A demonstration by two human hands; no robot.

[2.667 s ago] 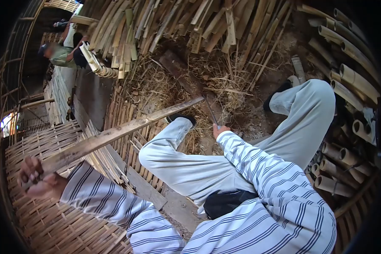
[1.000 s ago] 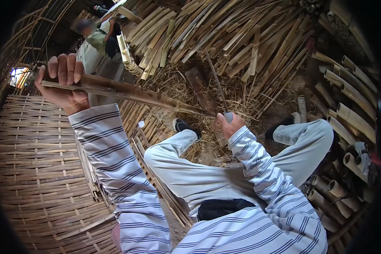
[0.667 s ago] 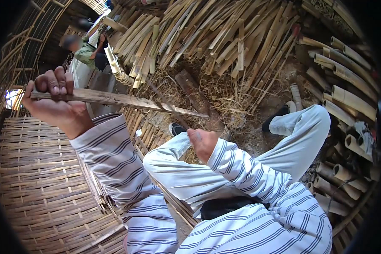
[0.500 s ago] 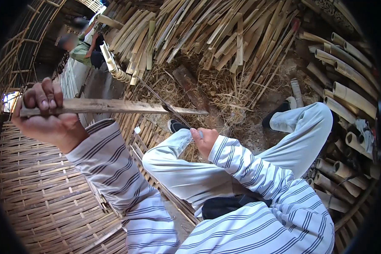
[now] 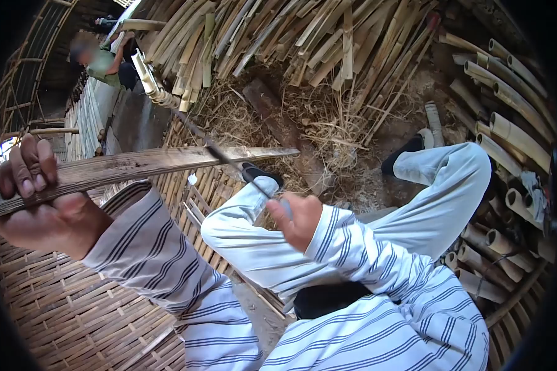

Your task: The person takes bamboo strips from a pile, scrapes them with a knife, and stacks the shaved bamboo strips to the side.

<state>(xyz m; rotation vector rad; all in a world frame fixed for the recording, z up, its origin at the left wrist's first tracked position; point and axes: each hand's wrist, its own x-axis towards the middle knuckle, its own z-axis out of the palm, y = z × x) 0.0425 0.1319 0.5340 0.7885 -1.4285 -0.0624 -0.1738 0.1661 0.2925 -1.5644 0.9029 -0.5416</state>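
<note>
My left hand [image 5: 40, 191] is closed round one end of a long split bamboo strip [image 5: 136, 164] at the left. The strip tapers toward the middle of the view, above my knee. My right hand [image 5: 297, 219] grips the handle of a long, thin-bladed knife [image 5: 247, 175]. Its dark blade slants up and left across the strip, and motion blurs part of it. From this angle I cannot tell how deeply the edge meets the strip.
A large pile of split bamboo [image 5: 278, 37] lies ahead, with shavings [image 5: 346, 133] and a wooden block [image 5: 269, 108] before it. Cut bamboo poles [image 5: 507, 145] are stacked at right. Woven bamboo matting [image 5: 74, 309] lies at lower left. Another person [image 5: 108, 65] sits at upper left.
My left hand has moved left and slightly down in the view with the strip, which now tilts more. My right hand has lowered slightly, and the knife crosses the strip farther left.
</note>
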